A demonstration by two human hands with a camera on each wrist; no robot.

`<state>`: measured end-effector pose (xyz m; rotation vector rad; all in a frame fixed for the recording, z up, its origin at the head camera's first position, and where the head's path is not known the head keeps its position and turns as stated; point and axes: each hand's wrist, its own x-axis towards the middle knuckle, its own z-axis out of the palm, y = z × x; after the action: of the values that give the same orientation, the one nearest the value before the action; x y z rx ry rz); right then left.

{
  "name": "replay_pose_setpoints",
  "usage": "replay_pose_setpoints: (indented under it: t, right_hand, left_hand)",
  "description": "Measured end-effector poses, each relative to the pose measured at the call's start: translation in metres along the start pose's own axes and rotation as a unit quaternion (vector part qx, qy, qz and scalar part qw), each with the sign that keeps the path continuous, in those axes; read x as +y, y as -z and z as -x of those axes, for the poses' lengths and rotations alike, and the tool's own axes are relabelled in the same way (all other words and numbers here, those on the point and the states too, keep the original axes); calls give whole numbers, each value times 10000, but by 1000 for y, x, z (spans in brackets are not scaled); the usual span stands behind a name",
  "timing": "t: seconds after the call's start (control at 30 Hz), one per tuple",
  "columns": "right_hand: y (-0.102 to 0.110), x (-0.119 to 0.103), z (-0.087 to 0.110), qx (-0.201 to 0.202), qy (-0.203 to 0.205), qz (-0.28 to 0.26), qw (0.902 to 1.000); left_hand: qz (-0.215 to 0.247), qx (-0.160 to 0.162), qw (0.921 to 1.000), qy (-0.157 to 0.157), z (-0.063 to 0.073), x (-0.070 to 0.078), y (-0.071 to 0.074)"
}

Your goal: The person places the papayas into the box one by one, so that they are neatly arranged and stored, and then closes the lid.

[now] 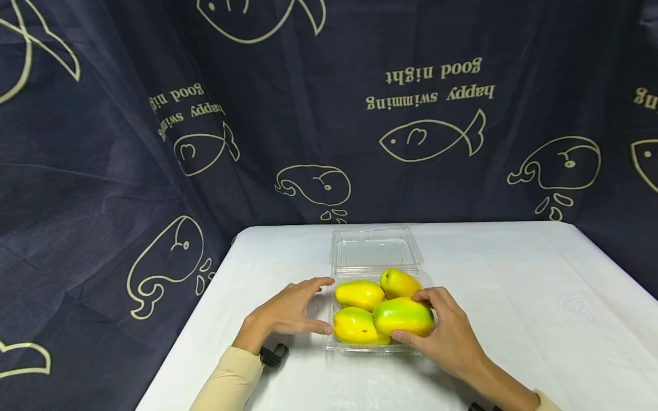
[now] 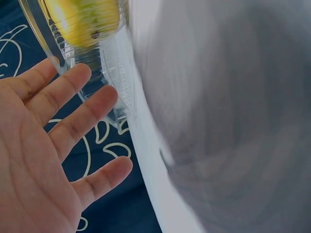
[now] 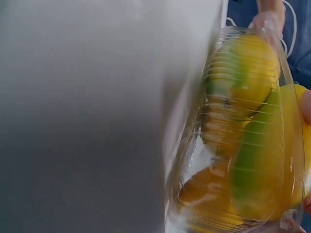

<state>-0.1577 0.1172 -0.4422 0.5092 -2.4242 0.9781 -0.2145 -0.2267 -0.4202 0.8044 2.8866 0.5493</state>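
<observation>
A clear plastic clamshell box (image 1: 354,347) with its lid (image 1: 377,251) folded back holds several yellow-green mangoes. My right hand (image 1: 454,331) grips the greenest mango (image 1: 403,315), at the front right, thumb on the near side and fingers on the far side. It overlaps the front left mango (image 1: 354,325). Behind lie a back left mango (image 1: 360,294) and a back right mango (image 1: 398,283). At the box's left side my left hand (image 1: 290,311) holds nothing, its fingers spread and fingertips right at the box's edge. The right wrist view catches the mangoes through the ribbed wall.
A white cloth (image 1: 514,285) covers the table under the box. Dark curtains (image 1: 308,125) with fish and whale outlines rise behind the table and along its left side. On my left wrist sits a black device (image 1: 274,355).
</observation>
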Motion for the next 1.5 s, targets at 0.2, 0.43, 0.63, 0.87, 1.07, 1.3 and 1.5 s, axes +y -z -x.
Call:
replay_pose_setpoints:
  t: [0.2,0.43,0.63,0.87,1.07,1.3,1.5]
  right_hand:
    - [3,-2,1,-59,41,303,9995]
    - [5,-2,4,-92,5,401,9992]
    - [5,0,6,-46,79,479,9988]
    - [5,2,8,-76,21,495,9987]
    - [5,2,8,-86,110,487,9987]
    - [6,2,7,-90,195,501,9985]
    - [7,2,6,-111,239,521,9983]
  left_hand:
    - [-64,47,10000,-13,0,-1,0]
    - [-69,38,10000,-58,0,-1,-1]
    - [-77,21,10000,-48,0,-1,0]
    - [-72,10,9999,-91,1,0,1]
    - [-51,-15,10000,-45,0,-1,1]
    - [-87,-4,9999,-73,-1,-1,0]
    - [-96,12,9999,-72,0,-1,0]
